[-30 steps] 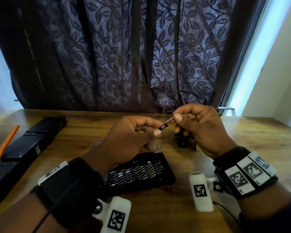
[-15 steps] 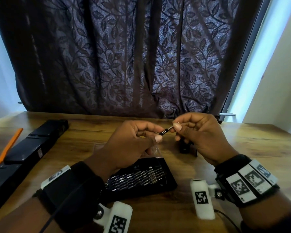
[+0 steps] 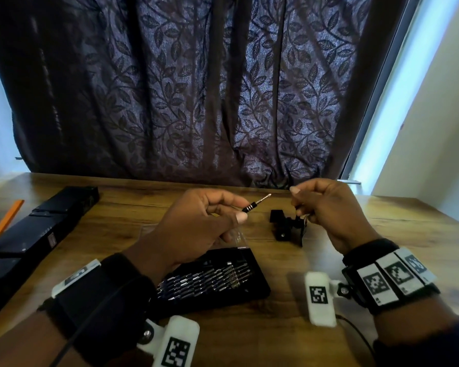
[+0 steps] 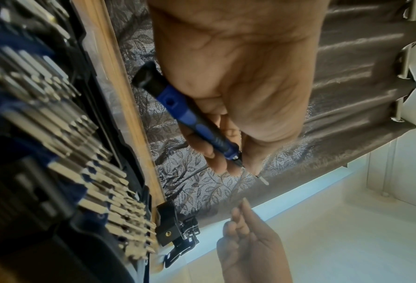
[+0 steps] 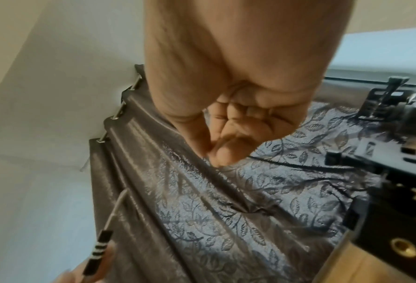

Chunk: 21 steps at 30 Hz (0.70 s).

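Two hands raised beyond bit case [image 3: 249,291]: left hand [image 3: 196,223] gripped screwdriver [image 3: 249,207]; right hand [image 3: 329,207] curled, seemingly empty. Bit [image 3: 263,199] deserved a seating tug.

From the head we look forward and down over the table [image 3: 414,223] toward the far curtain [image 3: 196,88]. Our two wrist views sit much nearer, facing that curtain from left and right. All three share the screwdriver [image 3: 256,202] and the black bracket [image 3: 286,230].
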Each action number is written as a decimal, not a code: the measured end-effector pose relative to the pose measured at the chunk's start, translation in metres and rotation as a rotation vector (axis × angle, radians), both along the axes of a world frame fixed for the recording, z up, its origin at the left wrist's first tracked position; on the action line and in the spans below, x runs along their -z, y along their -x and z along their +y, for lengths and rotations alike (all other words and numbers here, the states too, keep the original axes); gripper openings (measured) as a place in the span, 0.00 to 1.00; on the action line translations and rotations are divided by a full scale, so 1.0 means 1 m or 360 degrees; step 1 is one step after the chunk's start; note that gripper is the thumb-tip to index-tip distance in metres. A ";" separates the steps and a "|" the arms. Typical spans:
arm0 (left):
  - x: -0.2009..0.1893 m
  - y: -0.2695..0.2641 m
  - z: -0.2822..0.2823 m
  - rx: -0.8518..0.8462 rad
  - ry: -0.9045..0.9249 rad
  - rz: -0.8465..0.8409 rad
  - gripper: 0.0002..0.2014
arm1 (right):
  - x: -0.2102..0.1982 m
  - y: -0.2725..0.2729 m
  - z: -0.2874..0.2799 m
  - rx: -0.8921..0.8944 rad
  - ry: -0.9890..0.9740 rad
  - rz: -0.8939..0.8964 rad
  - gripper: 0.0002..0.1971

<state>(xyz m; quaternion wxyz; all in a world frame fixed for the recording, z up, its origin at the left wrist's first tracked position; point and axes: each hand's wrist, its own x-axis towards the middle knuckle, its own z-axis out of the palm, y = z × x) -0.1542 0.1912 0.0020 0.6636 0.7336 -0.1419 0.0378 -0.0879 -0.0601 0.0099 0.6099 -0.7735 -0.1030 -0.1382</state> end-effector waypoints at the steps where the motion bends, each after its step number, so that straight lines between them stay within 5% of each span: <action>1: 0.000 0.000 0.000 0.0004 -0.0006 -0.0004 0.07 | 0.002 -0.003 -0.004 0.0044 0.0067 0.0057 0.05; 11: 0.000 0.001 -0.001 0.0043 -0.0040 0.0022 0.07 | 0.020 -0.024 -0.024 0.0282 0.0918 0.0504 0.15; 21: 0.001 -0.002 0.002 0.0054 -0.0110 0.0055 0.08 | 0.014 -0.022 -0.021 0.0367 0.0703 0.0403 0.10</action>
